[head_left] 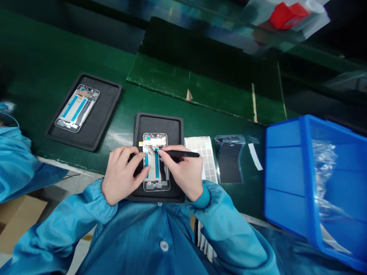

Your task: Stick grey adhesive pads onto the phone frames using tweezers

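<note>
An opened phone (153,172) lies on a black tray (159,121) in front of me, its circuit board and blue strips exposed. My left hand (122,173) is at the phone's left side, thumb and index finger resting on it and holding it. In my right hand (186,172) is a black pen-like tool (183,153), gripped between thumb and fingers. Its tip reaches the phone just below the board, where a small flap shows; whether they touch, I cannot tell. A yellow tab (140,144) sticks out from the phone's upper left edge.
Another opened phone (77,109) lies on a second black tray (107,103) to the left. At right are a sheet of grey squares (205,149), a dark film piece (231,162), a white strip (255,156) and a blue bin (286,168) with clear plastic. A co-worker's sleeve (14,160) shows at left.
</note>
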`<action>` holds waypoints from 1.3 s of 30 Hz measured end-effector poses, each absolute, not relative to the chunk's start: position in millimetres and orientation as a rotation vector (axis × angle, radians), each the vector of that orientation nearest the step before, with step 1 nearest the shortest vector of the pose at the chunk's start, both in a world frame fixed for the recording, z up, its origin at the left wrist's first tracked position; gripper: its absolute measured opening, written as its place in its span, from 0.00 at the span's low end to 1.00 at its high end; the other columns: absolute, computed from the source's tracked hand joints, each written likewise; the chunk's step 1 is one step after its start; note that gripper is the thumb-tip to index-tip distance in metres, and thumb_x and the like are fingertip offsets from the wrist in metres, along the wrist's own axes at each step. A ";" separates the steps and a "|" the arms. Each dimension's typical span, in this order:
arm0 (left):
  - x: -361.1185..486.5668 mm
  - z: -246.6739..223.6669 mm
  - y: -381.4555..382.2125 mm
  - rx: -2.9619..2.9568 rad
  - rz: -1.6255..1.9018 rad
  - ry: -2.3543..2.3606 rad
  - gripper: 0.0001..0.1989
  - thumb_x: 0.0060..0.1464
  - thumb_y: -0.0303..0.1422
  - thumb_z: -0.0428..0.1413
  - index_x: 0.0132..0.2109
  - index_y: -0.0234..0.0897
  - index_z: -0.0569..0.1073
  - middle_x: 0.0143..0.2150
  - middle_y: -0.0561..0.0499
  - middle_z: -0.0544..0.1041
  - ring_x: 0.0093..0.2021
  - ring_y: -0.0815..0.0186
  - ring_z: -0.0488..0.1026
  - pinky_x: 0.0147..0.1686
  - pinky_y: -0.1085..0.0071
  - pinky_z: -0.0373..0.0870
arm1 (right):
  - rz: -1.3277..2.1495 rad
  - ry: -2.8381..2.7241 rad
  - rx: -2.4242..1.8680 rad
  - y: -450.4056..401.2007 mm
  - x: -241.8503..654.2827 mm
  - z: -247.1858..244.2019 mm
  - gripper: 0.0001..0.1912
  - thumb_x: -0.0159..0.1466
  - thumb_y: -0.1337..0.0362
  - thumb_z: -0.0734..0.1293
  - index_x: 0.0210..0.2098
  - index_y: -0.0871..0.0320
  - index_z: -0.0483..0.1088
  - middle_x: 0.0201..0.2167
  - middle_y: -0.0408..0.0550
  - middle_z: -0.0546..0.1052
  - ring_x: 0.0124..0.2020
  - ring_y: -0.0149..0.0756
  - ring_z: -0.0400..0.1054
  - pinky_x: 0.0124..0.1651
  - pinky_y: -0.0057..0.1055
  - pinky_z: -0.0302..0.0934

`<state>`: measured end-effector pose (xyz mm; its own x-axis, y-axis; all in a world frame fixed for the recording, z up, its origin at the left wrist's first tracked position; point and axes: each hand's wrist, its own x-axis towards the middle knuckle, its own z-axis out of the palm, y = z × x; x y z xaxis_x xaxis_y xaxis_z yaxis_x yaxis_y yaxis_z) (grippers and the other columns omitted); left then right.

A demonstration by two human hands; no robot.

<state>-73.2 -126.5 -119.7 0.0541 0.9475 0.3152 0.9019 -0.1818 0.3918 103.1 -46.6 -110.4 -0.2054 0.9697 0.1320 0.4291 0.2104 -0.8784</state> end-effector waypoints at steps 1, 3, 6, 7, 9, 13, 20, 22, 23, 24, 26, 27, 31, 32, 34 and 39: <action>-73.2 -119.7 -126.5 2.213 0.782 1.945 0.13 0.61 0.37 0.57 0.50 0.36 0.75 0.47 0.42 0.74 0.49 0.53 0.68 0.46 0.57 0.66 | 0.940 -1.762 -1.311 -46.2 103.1 -110.4 0.02 0.60 0.64 0.74 0.34 0.54 0.79 0.32 0.45 0.84 0.33 0.37 0.79 0.37 0.31 0.75; -73.2 -119.4 -126.4 2.213 0.781 1.941 0.13 0.61 0.37 0.57 0.50 0.35 0.75 0.47 0.42 0.74 0.48 0.54 0.69 0.45 0.58 0.66 | 0.937 -1.773 -1.308 -45.6 103.1 -110.6 0.02 0.60 0.64 0.74 0.34 0.54 0.79 0.32 0.45 0.84 0.33 0.38 0.79 0.37 0.32 0.75; -73.2 -118.9 -126.0 2.214 0.771 1.947 0.13 0.61 0.36 0.57 0.50 0.35 0.75 0.47 0.41 0.74 0.47 0.54 0.69 0.44 0.58 0.66 | 0.931 -1.784 -1.306 -45.1 103.2 -110.9 0.02 0.61 0.64 0.74 0.34 0.54 0.79 0.33 0.45 0.84 0.33 0.38 0.79 0.37 0.33 0.75; -73.1 -118.7 -125.7 2.214 0.768 1.948 0.13 0.61 0.36 0.57 0.50 0.34 0.75 0.47 0.41 0.74 0.47 0.54 0.68 0.44 0.58 0.65 | 0.931 -1.785 -1.305 -45.0 103.2 -110.9 0.02 0.61 0.64 0.74 0.34 0.54 0.79 0.32 0.45 0.84 0.33 0.38 0.79 0.37 0.33 0.75; -73.0 -118.5 -125.2 2.214 0.771 1.948 0.13 0.61 0.36 0.57 0.50 0.34 0.75 0.46 0.41 0.74 0.47 0.54 0.68 0.44 0.58 0.65 | 0.929 -1.787 -1.305 -44.9 103.3 -110.8 0.02 0.61 0.64 0.74 0.34 0.54 0.79 0.32 0.45 0.84 0.33 0.38 0.79 0.37 0.32 0.75; -72.4 -118.5 -124.6 2.222 0.786 1.945 0.13 0.61 0.35 0.57 0.49 0.34 0.75 0.46 0.42 0.74 0.47 0.55 0.68 0.44 0.59 0.65 | 0.933 -1.795 -1.294 -44.6 103.4 -111.1 0.01 0.61 0.65 0.74 0.34 0.54 0.78 0.32 0.45 0.84 0.33 0.37 0.79 0.37 0.32 0.75; -72.0 -119.3 -125.1 2.217 0.783 1.954 0.13 0.61 0.35 0.57 0.50 0.34 0.75 0.46 0.42 0.74 0.47 0.54 0.68 0.43 0.59 0.65 | 0.939 -1.789 -1.294 -44.1 103.1 -111.6 0.01 0.61 0.65 0.74 0.33 0.54 0.79 0.32 0.45 0.84 0.33 0.37 0.79 0.37 0.32 0.75; -72.1 -119.2 -124.9 2.219 0.776 1.953 0.13 0.61 0.35 0.57 0.50 0.34 0.75 0.46 0.42 0.74 0.47 0.54 0.68 0.44 0.58 0.65 | 0.940 -1.790 -1.298 -44.1 103.0 -111.3 0.01 0.61 0.65 0.74 0.33 0.54 0.79 0.32 0.45 0.84 0.33 0.37 0.79 0.36 0.32 0.75; -72.2 -119.2 -124.9 2.220 0.773 1.953 0.13 0.61 0.35 0.57 0.50 0.34 0.75 0.46 0.42 0.74 0.47 0.54 0.68 0.44 0.58 0.65 | 0.941 -1.790 -1.297 -44.1 103.0 -111.2 0.01 0.61 0.64 0.74 0.33 0.54 0.79 0.32 0.45 0.84 0.33 0.37 0.79 0.36 0.32 0.75; -72.2 -119.2 -124.8 2.221 0.771 1.953 0.13 0.61 0.35 0.57 0.50 0.34 0.75 0.46 0.42 0.74 0.47 0.54 0.68 0.44 0.58 0.65 | 0.941 -1.790 -1.296 -44.1 103.0 -111.0 0.01 0.61 0.64 0.74 0.33 0.54 0.79 0.32 0.45 0.84 0.33 0.37 0.79 0.36 0.32 0.75; -72.3 -119.1 -124.7 2.221 0.767 1.955 0.13 0.61 0.35 0.57 0.50 0.34 0.75 0.47 0.41 0.74 0.47 0.54 0.68 0.44 0.58 0.65 | 0.941 -1.793 -1.296 -44.2 103.0 -110.5 0.01 0.61 0.64 0.74 0.33 0.54 0.79 0.32 0.45 0.84 0.33 0.37 0.79 0.36 0.32 0.75; -72.3 -119.1 -124.7 2.221 0.767 1.956 0.13 0.61 0.35 0.57 0.50 0.35 0.75 0.47 0.41 0.74 0.48 0.54 0.68 0.44 0.58 0.65 | 0.941 -1.794 -1.299 -44.2 103.0 -110.3 0.01 0.61 0.64 0.74 0.33 0.54 0.78 0.32 0.45 0.84 0.33 0.37 0.79 0.37 0.32 0.75; -72.6 -119.3 -125.1 2.232 0.769 1.951 0.13 0.61 0.35 0.57 0.50 0.35 0.75 0.46 0.41 0.74 0.48 0.54 0.68 0.44 0.58 0.66 | 0.937 -1.800 -1.310 -44.1 102.8 -109.6 0.01 0.61 0.64 0.73 0.33 0.54 0.78 0.32 0.44 0.84 0.33 0.38 0.79 0.37 0.33 0.76; -72.7 -119.4 -125.0 2.235 0.771 1.948 0.13 0.61 0.35 0.57 0.50 0.35 0.75 0.46 0.41 0.74 0.48 0.54 0.68 0.44 0.58 0.66 | 0.934 -1.800 -1.311 -44.1 102.8 -109.5 0.01 0.61 0.64 0.73 0.33 0.54 0.78 0.32 0.44 0.84 0.33 0.38 0.79 0.37 0.33 0.76; -72.8 -119.3 -124.8 2.237 0.770 1.945 0.13 0.61 0.35 0.57 0.50 0.34 0.75 0.46 0.41 0.74 0.48 0.53 0.68 0.44 0.58 0.66 | 0.932 -1.801 -1.310 -44.0 102.7 -109.7 0.01 0.61 0.64 0.74 0.33 0.54 0.78 0.32 0.44 0.84 0.33 0.37 0.79 0.37 0.33 0.76; -72.7 -118.0 -124.6 2.246 0.753 1.941 0.13 0.61 0.35 0.57 0.50 0.34 0.75 0.47 0.41 0.74 0.49 0.53 0.68 0.45 0.57 0.66 | 0.932 -1.806 -1.301 -44.1 103.1 -110.6 0.01 0.60 0.65 0.74 0.33 0.54 0.79 0.32 0.44 0.84 0.33 0.37 0.79 0.37 0.32 0.75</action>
<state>-72.7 -124.6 -118.0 0.0774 0.9476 0.3100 0.9088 -0.1949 0.3689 103.1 -44.1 -110.6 -0.2386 0.9618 0.1343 0.4474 0.2316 -0.8638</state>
